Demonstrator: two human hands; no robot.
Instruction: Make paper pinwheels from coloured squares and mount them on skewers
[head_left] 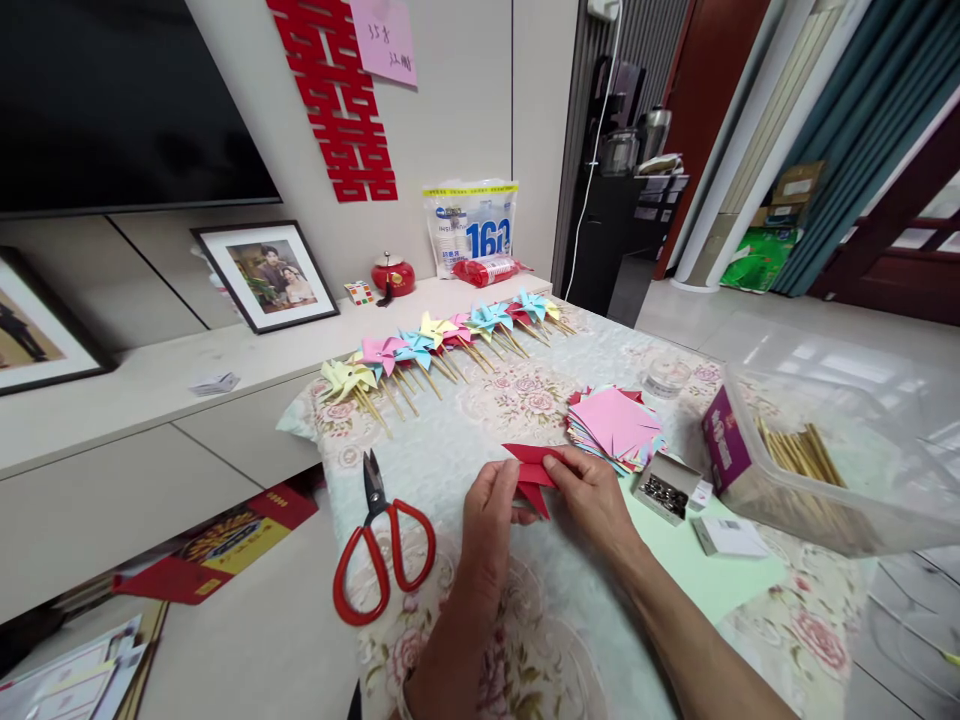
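Between my two hands, above the middle of the table, is a red paper piece [534, 473] with slits cut in it and pointed corners standing out. My left hand [489, 498] pinches its left side. On its right side my right hand [585, 490] grips the paper with thumb and fingers. Just beyond my right hand lies a stack of cut paper squares [615, 425], pink on top. An open small box of metal pins [665, 490] sits right of that hand. Scissors with red handles [381, 540] rest to the left of my left hand, blades pointing away.
Finished paper pinwheels on sticks [420, 345] lie in a row along the table's far edge. A clear plastic bin [825, 500] with wooden sticks [799, 452] stands at right. Near it are a roll of clear tape [667, 376], a small white box [729, 537] and green paper [679, 560].
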